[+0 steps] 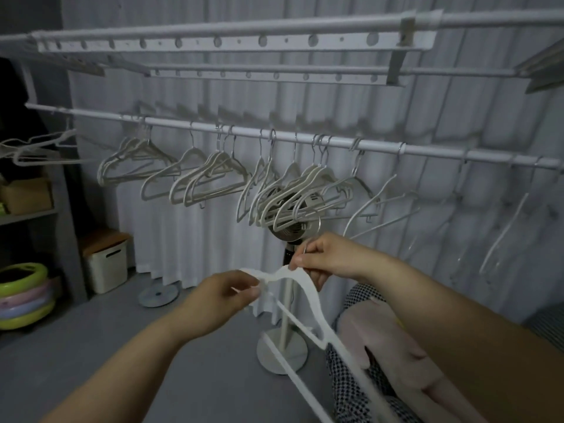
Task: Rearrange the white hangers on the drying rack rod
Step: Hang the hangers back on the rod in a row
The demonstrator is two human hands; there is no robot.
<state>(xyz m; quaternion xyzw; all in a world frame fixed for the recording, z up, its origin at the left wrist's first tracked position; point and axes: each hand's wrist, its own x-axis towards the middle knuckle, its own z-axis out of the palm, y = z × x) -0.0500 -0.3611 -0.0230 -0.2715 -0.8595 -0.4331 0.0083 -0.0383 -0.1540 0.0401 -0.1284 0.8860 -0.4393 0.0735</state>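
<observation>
Two hands are busy with one white hanger (306, 304), held low and near, well below the rod (305, 138) and just in front of a standing fan (294, 230). The left hand (225, 297) has its fingers curled, pinching the hanger's left shoulder tip. The right hand (323, 261) pinches the neck where the thin metal hook rises. The rest of the frame slants down to the near right. Whether a second hanger lies behind it I cannot tell.

On the rod, well over a dozen hanging hangers (210, 181) sit in bunches and singles: thick white ones from left to centre, thinner wire ones (503, 230) to the right. They overlap too much for a sure count. One more loose bunch (39, 148) juts out at the far left.

Two perforated rails (213, 41) run above. At the left are four stacked coloured rings (21, 300), one white bin (106, 267) and one cardboard box (27, 193). No writing is readable anywhere.
</observation>
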